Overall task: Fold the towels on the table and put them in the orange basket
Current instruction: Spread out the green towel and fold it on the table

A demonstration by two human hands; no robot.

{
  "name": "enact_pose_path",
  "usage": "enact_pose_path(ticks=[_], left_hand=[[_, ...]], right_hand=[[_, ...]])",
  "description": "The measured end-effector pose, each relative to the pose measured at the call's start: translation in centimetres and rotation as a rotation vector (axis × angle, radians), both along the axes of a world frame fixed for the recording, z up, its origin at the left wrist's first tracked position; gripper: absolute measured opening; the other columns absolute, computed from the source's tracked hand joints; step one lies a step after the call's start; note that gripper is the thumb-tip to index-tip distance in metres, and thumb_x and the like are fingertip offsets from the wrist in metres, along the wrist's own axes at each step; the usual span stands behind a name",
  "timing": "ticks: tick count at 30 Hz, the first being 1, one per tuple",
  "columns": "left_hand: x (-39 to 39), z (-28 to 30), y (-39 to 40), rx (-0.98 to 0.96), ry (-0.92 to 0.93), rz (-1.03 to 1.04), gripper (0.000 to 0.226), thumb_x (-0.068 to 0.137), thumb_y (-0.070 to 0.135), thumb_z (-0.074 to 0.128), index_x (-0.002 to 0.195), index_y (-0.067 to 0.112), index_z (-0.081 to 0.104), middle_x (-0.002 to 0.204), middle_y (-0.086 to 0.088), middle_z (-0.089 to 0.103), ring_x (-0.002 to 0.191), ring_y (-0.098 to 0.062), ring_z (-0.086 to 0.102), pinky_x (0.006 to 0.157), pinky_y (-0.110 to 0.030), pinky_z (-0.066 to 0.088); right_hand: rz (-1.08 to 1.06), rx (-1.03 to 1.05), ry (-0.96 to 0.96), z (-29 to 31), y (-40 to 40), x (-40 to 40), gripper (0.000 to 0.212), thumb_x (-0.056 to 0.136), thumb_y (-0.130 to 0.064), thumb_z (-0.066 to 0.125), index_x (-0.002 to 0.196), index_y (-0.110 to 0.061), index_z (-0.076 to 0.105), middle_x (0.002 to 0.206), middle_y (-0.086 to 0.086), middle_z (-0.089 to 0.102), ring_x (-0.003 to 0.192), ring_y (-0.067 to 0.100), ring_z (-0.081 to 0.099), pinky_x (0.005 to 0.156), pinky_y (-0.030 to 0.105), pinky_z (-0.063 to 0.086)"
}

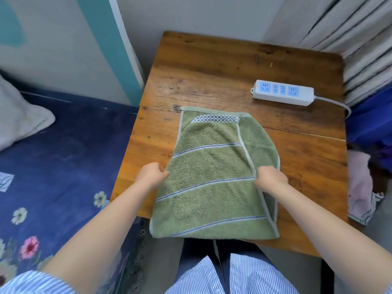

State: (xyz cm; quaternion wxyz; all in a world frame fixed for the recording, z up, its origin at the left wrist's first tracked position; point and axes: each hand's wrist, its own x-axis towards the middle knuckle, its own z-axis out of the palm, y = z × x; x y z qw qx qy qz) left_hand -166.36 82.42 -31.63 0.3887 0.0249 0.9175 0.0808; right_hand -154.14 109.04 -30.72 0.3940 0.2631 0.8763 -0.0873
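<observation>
A green towel (212, 172) with pale stripes lies folded lengthwise on the wooden table (222, 66). Its near end hangs over the table's front edge. My left hand (151, 174) pinches the towel's left edge about halfway along. On the right edge, at the same height, my right hand (270, 179) grips the towel with curled fingers. The top layer sits askew, so a strip of the lower layer shows along the right side. No orange basket is in view.
A white power strip (283, 93) with a cable lies at the table's back right. A bed with a dark blue flowered sheet (63, 155) is at the left. Pink and striped cloths (360, 187) lie to the right of the table, curtains behind.
</observation>
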Motion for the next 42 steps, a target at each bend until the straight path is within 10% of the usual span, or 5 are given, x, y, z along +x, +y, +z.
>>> enact_pose_path(ticks=[8,16,27,34,42], left_hand=[[-2.1,-0.7,5.9,0.209,0.207,0.067,0.034,0.091,0.020,0.053,0.122,0.006,0.053,0.122,-0.010,0.060,0.110,-0.025,0.055,0.092,-0.033,0.043],[-4.0,-1.8,9.3,0.344,0.299,0.120,0.044,0.093,0.011,0.047,0.136,0.007,0.038,0.138,-0.008,0.046,0.130,-0.023,0.039,0.111,-0.039,0.029],[-3.9,-1.9,10.6,0.513,0.082,0.054,0.041,0.092,0.012,0.048,0.133,0.017,0.044,0.085,0.000,0.062,0.082,-0.016,0.059,0.078,-0.029,0.047],[-4.3,-2.0,10.3,0.421,0.025,-0.015,0.050,0.092,0.011,0.048,0.138,0.028,0.036,0.086,-0.009,0.063,0.065,-0.013,0.050,0.061,-0.025,0.040],[-7.1,0.1,9.9,0.006,0.145,-0.510,0.031,0.083,0.035,0.063,0.110,0.020,0.062,0.132,-0.008,0.040,0.122,-0.025,0.036,0.096,-0.039,0.040]], right_hand=[[0.060,-0.061,0.577,-1.2,0.4,-9.9,0.024,0.089,-0.007,0.044,0.110,0.000,0.055,0.115,0.018,0.056,0.109,0.031,0.048,0.077,0.036,0.042],[0.075,-0.085,0.616,-3.8,0.7,-14.0,0.039,0.087,-0.011,0.048,0.126,-0.010,0.045,0.129,0.012,0.049,0.125,0.028,0.034,0.101,0.043,0.026],[0.137,-0.264,0.589,-4.5,3.1,-12.7,0.058,0.086,-0.018,0.056,0.139,-0.017,0.031,0.143,0.004,0.038,0.133,0.025,0.025,0.106,0.044,0.024],[0.084,-0.357,0.636,-3.8,3.8,-11.8,0.025,0.085,-0.004,0.052,0.109,-0.004,0.059,0.111,0.013,0.059,0.108,0.026,0.051,0.086,0.028,0.036],[-0.198,-0.394,0.899,-0.7,4.8,-6.8,0.005,0.065,0.011,0.057,0.061,0.009,0.055,0.065,0.012,0.048,0.065,0.019,0.041,0.054,0.014,0.028]])
